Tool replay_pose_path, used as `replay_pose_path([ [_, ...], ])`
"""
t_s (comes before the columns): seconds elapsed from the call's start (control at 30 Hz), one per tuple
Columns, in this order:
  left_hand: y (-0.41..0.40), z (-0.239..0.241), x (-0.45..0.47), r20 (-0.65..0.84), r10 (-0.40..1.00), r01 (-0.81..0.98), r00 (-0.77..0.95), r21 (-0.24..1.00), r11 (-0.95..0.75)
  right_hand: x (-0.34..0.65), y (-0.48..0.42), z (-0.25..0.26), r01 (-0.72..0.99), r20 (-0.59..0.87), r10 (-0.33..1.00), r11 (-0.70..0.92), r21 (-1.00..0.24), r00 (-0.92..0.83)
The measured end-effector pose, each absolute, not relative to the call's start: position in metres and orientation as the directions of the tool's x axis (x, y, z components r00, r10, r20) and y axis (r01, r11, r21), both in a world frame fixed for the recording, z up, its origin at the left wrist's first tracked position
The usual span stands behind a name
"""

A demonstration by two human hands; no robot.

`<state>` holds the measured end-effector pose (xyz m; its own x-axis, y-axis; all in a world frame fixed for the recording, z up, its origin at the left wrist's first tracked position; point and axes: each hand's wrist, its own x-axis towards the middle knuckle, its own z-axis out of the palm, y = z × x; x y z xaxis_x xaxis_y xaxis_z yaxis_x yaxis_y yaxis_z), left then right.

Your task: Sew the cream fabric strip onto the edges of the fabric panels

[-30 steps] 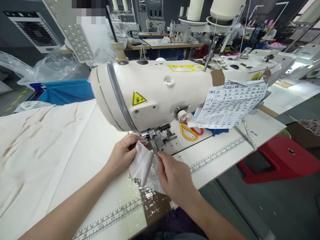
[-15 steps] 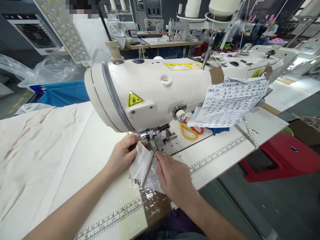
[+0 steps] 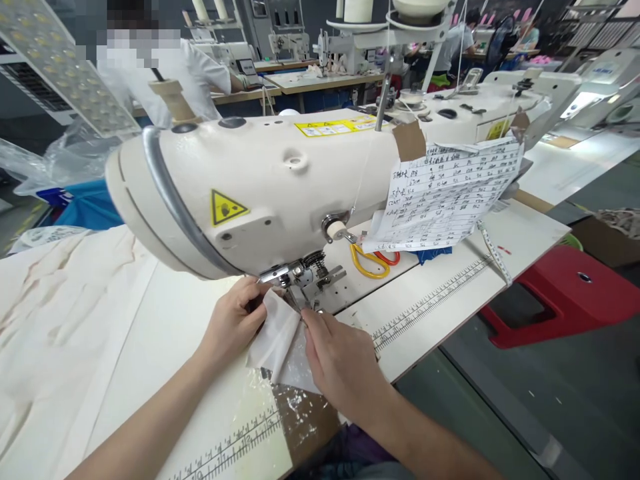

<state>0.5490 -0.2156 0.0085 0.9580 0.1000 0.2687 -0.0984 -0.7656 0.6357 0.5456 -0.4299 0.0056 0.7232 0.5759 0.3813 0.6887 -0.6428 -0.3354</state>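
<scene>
A cream sewing machine [image 3: 260,193] stands on the white table [image 3: 440,307]. Under its presser foot [image 3: 300,290] lies a small folded piece of white cloth [image 3: 275,337]. My left hand [image 3: 233,320] pinches the cloth's left edge, fingers closed on it just left of the needle. My right hand [image 3: 340,360] rests on the cloth's right side, fingertips pressed together on it right by the needle. The needle itself is mostly hidden behind my fingers and the foot.
Yellow-handled scissors [image 3: 370,261] lie behind the machine, beneath a taped paper sheet [image 3: 445,193] of handwritten numbers. Cream fabric [image 3: 50,313] covers the table's left. A red stool [image 3: 565,293] stands on the right. Another person in white [image 3: 165,67] works at a far table.
The camera has moved closer and to the right, so the machine looks larger. Both hands keep their hold on the white cloth at the presser foot.
</scene>
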Motion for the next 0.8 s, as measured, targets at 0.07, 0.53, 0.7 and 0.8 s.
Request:
replay_pose_path([
  [0.07,-0.2154,0.0077,0.5488,0.282,0.084,-0.111,0.956,0.608,-0.786,0.546,-0.4294,0.0066,0.684,0.377,0.573,-0.646,-0.339,0.728],
  [0.53,-0.2189,0.0079,0.549,0.359,0.042,-0.152,0.932,0.494,-0.856,0.5442,-0.4295,0.0061,0.678,0.408,0.549,-0.659,-0.325,0.729],
  [0.7,-0.2181,0.0066,0.5477,0.442,-0.041,-0.231,0.896,0.385,-0.894,0.5462,-0.4253,0.0045,0.669,0.389,0.551,-0.676,-0.309,0.738],
  [0.8,-0.218,0.0074,0.5479,0.525,-0.212,-0.378,0.824,0.231,-0.897,0.5454,-0.4244,0.0046,0.672,0.41,0.545,-0.679,-0.295,0.731],
])
